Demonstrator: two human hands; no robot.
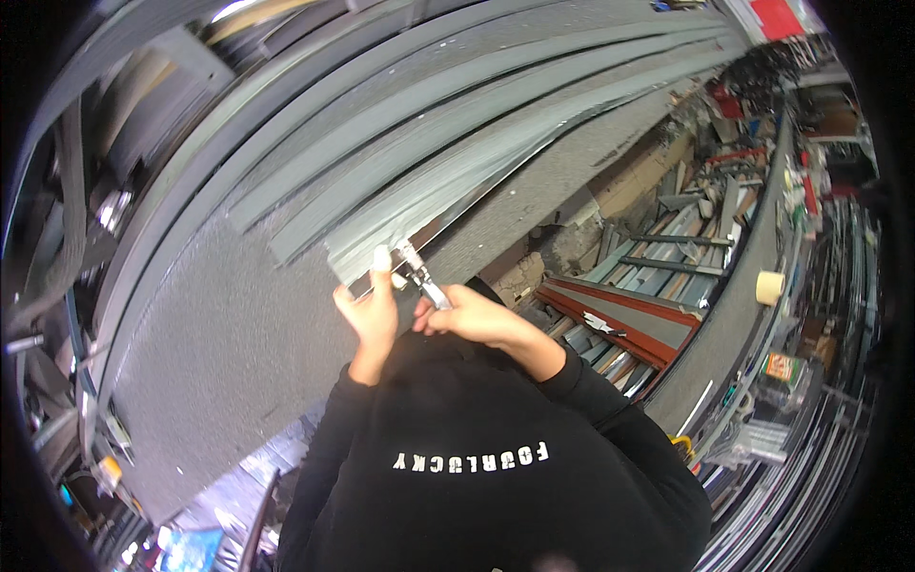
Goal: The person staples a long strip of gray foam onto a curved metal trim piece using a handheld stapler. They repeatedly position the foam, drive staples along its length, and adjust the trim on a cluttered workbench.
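Grey bench (219, 362): spreads out leftward of the left hand (374, 316).
Left hand: digits parted at the near end of the pale strip (429, 200); I cannot tell whether it grips.
Pale strip: on the bench, just beyond both hands, running away rightward.
Silver tool (431, 288): between the hands, tip beside the strip.
Right hand (465, 317): fingers closed around the tool.
Tape roll (770, 287): well right of both.

One head-worn fisheye looks down — fairly near left grip (375, 315) and right grip (465, 315).
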